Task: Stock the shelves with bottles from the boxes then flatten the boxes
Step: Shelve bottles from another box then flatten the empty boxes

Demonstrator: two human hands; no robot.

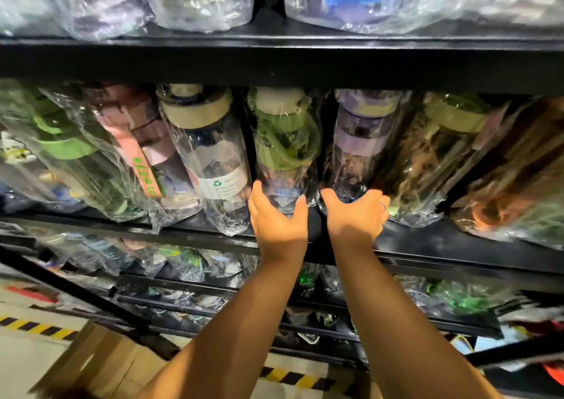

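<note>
Both hands are up at the middle shelf [427, 241], each at the base of one bottle in a thin plastic bag. The left hand [279, 218] cups the bottom of the green bottle [283, 142], with the thumb on one side of the base and the fingers on the other. The right hand [355, 215] holds the bottom of the purple bottle [363, 142] in the same way. The grip of each hand is as wide as the bottle base, and no more.

The two bottles are side by side, almost touching, in the middle of the row. Their bases sit at the front edge of the shelf. Their long axis goes from the hands up and away, so the caps end just under the shelf above [274, 63]. I cannot tell if they stand upright or lean backward.

So the bottles lie straight ahead of the hands, base first. I think the coming move is a push along this axis, toward the back of the shelf. Neither hand is clearly nearer; each one has its own bottle. The neighbours are tight, for example the clear bottle [210, 160] on the left, so a push to the side could catch their bags.

A cardboard box [100, 365] stands on the floor, below and to the left.
</note>
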